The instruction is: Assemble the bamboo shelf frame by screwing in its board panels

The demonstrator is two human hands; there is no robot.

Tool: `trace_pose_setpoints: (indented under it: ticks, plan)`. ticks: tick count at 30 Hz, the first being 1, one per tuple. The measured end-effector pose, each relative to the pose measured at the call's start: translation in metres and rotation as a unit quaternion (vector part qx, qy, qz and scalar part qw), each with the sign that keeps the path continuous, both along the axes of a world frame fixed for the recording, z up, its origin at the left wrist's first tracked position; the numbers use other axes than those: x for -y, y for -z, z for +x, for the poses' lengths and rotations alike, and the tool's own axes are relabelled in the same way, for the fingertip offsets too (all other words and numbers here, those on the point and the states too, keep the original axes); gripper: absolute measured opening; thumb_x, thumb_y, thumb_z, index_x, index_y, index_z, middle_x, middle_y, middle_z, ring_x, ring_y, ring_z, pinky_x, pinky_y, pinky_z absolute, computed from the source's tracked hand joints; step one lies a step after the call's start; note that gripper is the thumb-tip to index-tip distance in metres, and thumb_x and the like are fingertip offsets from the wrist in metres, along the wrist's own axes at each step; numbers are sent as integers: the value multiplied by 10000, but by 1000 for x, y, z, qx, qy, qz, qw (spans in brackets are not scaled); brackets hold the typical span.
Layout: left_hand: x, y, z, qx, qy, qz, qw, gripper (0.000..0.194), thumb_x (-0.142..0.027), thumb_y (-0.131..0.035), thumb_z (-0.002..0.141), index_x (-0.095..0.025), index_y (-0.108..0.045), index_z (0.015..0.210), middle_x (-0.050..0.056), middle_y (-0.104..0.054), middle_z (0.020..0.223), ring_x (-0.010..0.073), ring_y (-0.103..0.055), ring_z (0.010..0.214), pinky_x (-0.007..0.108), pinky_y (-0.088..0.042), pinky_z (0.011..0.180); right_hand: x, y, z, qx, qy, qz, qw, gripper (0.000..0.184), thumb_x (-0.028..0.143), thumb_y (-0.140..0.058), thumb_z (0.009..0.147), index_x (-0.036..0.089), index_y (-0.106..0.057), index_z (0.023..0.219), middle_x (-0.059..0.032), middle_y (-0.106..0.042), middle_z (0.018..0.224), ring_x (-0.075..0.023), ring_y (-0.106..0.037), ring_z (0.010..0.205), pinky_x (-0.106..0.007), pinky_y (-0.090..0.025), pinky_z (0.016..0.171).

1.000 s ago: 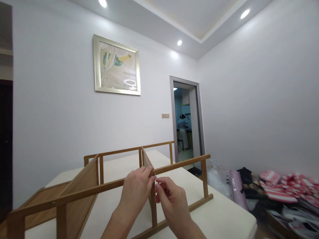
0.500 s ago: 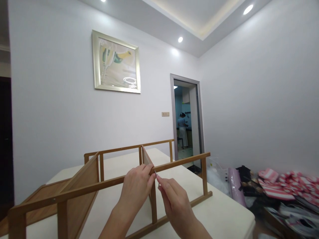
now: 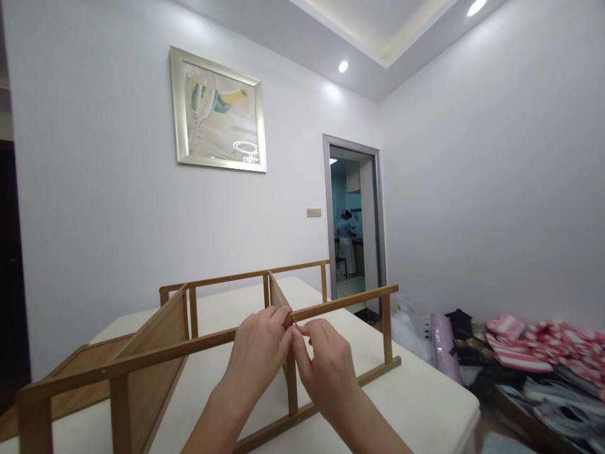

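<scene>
A wooden shelf rack (image 3: 347, 304) lies on its side, its rails and slats brown. My left hand (image 3: 261, 343) is closed around its near upper rail, where the middle shelf panel (image 3: 280, 292) meets an upright. Just right of it, my right hand (image 3: 328, 362) pinches a thin metal piece (image 3: 295, 322) against the joint. The piece is too small to tell a screw from a hex key, and fingers cover most of it. A second shelf panel (image 3: 163, 331) stands across the frame to the left, with another wooden panel (image 3: 80, 391) beyond it.
The rack rests on a white-covered table (image 3: 416, 403). Right of the table lie a purple wrapped roll (image 3: 444, 347), pink-and-white striped cloth (image 3: 520, 353), and a box with plastic bags (image 3: 553, 410). A person (image 3: 346, 243) stands beyond the doorway (image 3: 326, 189).
My right thumb and fingers have shifted their pinch around the metal piece at the joint. My left hand keeps its place on the rail. The view has tilted slightly upward and then down the scene appears higher.
</scene>
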State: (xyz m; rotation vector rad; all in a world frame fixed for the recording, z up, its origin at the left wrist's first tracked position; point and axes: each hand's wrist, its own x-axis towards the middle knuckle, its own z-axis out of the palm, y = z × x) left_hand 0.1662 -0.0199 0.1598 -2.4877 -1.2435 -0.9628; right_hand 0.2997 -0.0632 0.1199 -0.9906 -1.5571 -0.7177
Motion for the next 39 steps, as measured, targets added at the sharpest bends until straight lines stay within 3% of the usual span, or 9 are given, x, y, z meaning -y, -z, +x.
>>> trace_pose_setpoints:
  ticks: [4, 8, 11, 19, 22, 27, 30, 33, 39]
  plan:
    - [1, 0, 0, 4, 6, 3, 1000, 249, -264, -515, 927, -248, -653, 1134, 49, -706, 973, 225, -654, 916, 331, -448, 782, 1, -10, -4, -160, -49, -148, 975, 259, 244, -481, 917, 216, -456, 661, 9, -533, 598, -137, -493, 549, -257, -349, 522]
    - [2, -2, 0, -8, 3, 0, 1000, 233, -272, -526, 924, -246, -657, 1115, 48, -704, 942, 225, -652, 897, 325, -439, 758, 4, -20, -4, -356, -213, -306, 857, 214, 258, -460, 854, 219, -443, 644, 28, -527, 562, -130, -497, 510, -249, -403, 498]
    - [2, -3, 0, -10, 4, 1, 1000, 231, -259, -528, 920, -248, -656, 1113, 42, -699, 929, 221, -649, 881, 322, -434, 748, 4, -24, -5, -425, -299, -343, 783, 130, 249, -453, 808, 203, -496, 694, 22, -559, 592, -127, -513, 497, -254, -444, 478]
    - [6, -6, 0, -14, 2, 2, 1000, 220, -237, -505, 923, -242, -666, 1073, 44, -693, 911, 214, -647, 843, 315, -425, 716, 2, -25, -4, -456, -375, -317, 742, 76, 249, -528, 794, 192, -509, 839, 29, -577, 646, -119, -543, 509, -258, -491, 484]
    - [5, -6, 0, -14, 2, 3, 1000, 214, -240, -509, 924, -244, -666, 1069, 46, -694, 919, 214, -650, 858, 316, -431, 734, 6, -21, -1, -420, -378, -303, 767, 125, 304, -565, 846, 198, -508, 880, 15, -609, 690, -136, -592, 554, -287, -530, 549]
    - [3, -3, 0, -6, 4, 4, 1000, 221, -271, -518, 928, -247, -660, 1096, 43, -698, 940, 219, -649, 878, 329, -447, 763, 11, -8, 7, -257, -257, -210, 908, 117, 318, -544, 937, 207, -578, 929, -30, -660, 790, -158, -651, 686, -278, -539, 634]
    - [3, -2, -1, -5, 5, 2, 1000, 228, -275, -525, 927, -239, -660, 1107, 48, -703, 960, 217, -648, 879, 333, -452, 769, 8, -1, 16, -137, -193, -117, 965, 76, 214, -545, 938, 209, -612, 973, -52, -678, 869, -167, -660, 780, -279, -547, 692]
    - [3, -3, -1, -7, 3, -1, 1000, 226, -260, -535, 923, -237, -663, 1108, 49, -707, 958, 214, -649, 882, 333, -454, 785, 5, 2, 24, -31, -153, -48, 987, 170, 132, -543, 927, 213, -611, 1061, -63, -683, 920, -170, -657, 827, -289, -557, 730]
    - [3, -5, -1, -12, 3, -6, 1000, 227, -222, -573, 905, -242, -659, 1114, 46, -710, 978, 217, -652, 888, 338, -457, 790, 4, -1, 31, 62, -77, 5, 995, 224, 106, -554, 918, 199, -610, 1114, -88, -677, 938, -187, -655, 846, -312, -560, 719]
